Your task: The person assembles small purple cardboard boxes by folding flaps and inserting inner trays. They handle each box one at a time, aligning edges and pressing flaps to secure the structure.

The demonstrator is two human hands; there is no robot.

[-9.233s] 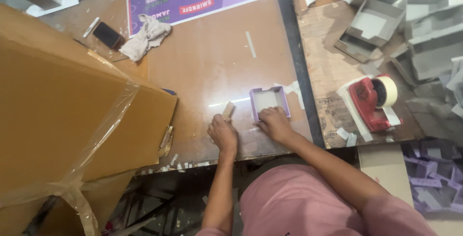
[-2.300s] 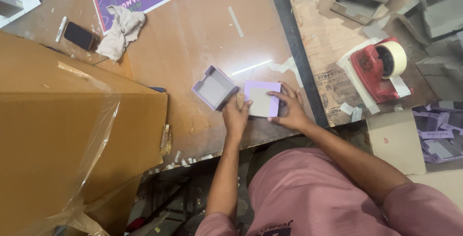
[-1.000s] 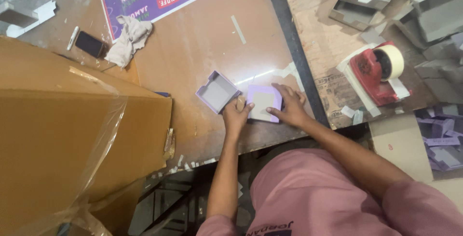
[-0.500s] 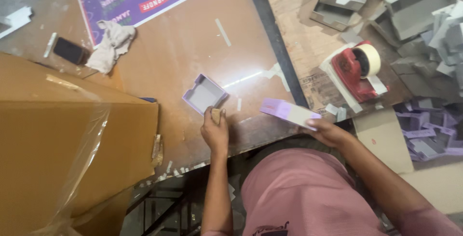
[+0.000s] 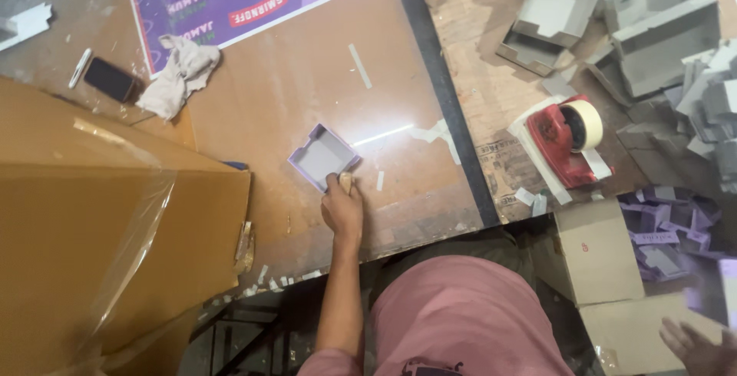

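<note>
Left hand (image 5: 342,208) rests fingers closed on the near corner of the small purple box tray (image 5: 323,156) on the counter (image 5: 307,84), right hand (image 5: 702,347) open far right by cardboard box (image 5: 599,253); pin tray flat, press corner firmly.

The right hand (image 5: 695,345), which a second earlier pressed a lilac lid beside the left hand on the surface (image 5: 307,92), has swung far out to the person's right and now shows only at the lower right corner, near the cardboard boxes (image 5: 606,268); the lid it carried half a second ago is blurred at the frame edge. The left hand (image 5: 342,211) has moved onto the near corner of the open lilac tray (image 5: 322,155), alone.
</note>
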